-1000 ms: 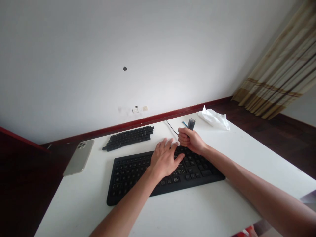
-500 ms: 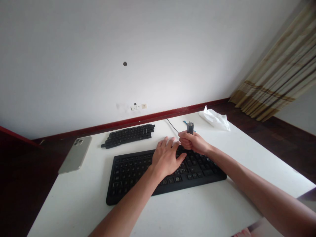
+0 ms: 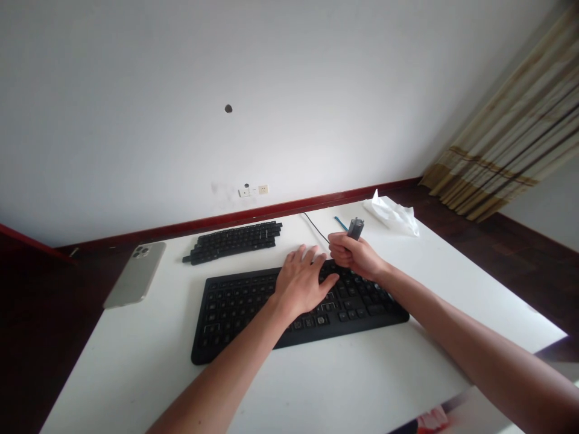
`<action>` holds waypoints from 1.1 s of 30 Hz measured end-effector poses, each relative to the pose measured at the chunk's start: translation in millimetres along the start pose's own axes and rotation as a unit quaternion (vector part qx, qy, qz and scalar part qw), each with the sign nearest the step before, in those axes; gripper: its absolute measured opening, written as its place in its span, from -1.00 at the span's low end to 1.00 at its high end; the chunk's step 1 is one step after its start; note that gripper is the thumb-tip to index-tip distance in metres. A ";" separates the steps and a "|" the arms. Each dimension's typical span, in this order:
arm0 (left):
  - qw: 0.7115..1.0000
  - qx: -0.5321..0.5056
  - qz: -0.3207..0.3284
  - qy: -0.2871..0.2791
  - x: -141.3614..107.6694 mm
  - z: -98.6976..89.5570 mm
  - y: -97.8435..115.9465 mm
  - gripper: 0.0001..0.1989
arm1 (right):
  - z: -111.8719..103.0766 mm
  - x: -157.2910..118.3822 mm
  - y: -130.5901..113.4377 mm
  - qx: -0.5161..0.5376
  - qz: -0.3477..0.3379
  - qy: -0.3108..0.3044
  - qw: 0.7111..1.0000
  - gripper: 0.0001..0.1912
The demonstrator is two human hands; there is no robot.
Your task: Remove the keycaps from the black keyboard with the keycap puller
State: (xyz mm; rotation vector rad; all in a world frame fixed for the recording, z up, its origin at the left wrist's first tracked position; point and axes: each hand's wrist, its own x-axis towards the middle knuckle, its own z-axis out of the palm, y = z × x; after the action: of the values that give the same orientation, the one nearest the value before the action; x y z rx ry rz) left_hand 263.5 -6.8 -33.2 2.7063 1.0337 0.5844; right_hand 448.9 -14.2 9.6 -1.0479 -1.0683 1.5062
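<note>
A black keyboard [image 3: 239, 319] lies on the white table, many of its keycaps off on the left and middle parts. My left hand [image 3: 299, 280] rests palm down across its middle, fingers spread toward the back edge. Above the right part of the keyboard, my right hand [image 3: 355, 253] is wrapped round a dark grey tool [image 3: 356, 228], whose notched upper end sticks out of the fist, tilted to the right. The tool's lower end is hidden by the fingers. Behind the keyboard, loose black keycaps [image 3: 235, 242] lie grouped in rows.
A silver phone [image 3: 138, 274] lies face down at the table's left edge. A crumpled white plastic bag [image 3: 392, 216] is at the back right. A black cable [image 3: 316, 228] runs to the back edge, near a thin blue item [image 3: 341, 223]. The white table [image 3: 353, 386] stands before a wall.
My right fist has turned so the grey tool's upper end leans further right. My left hand stays spread on the keyboard. The whole view has shifted slightly.
</note>
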 end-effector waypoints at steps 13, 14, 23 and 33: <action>1.000 -0.003 0.004 0.007 1.5 0.5 -1.8 -0.52 | 6.1 5.7 10.6 -0.052 -0.050 0.081 0.994 -0.60; 1.000 0.000 0.007 0.009 1.1 1.1 -2.2 -0.52 | 8.4 5.4 12.5 -0.050 -0.058 0.109 0.991 -0.59; 0.999 0.026 0.025 0.017 -0.5 0.5 -4.8 -0.59 | 28.6 0.8 36.2 -0.105 -0.137 0.323 0.930 -0.64; 1.000 0.021 0.019 0.014 0.0 0.3 -3.8 -0.59 | 43.3 5.3 37.6 -0.225 -0.131 0.474 0.841 -0.62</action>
State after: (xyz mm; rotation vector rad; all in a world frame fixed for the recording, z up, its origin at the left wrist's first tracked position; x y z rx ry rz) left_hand 261.3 -3.9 -34.7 2.7664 1.0150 0.6150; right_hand 397.9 -19.6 -16.7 -1.6399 -0.7731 0.3562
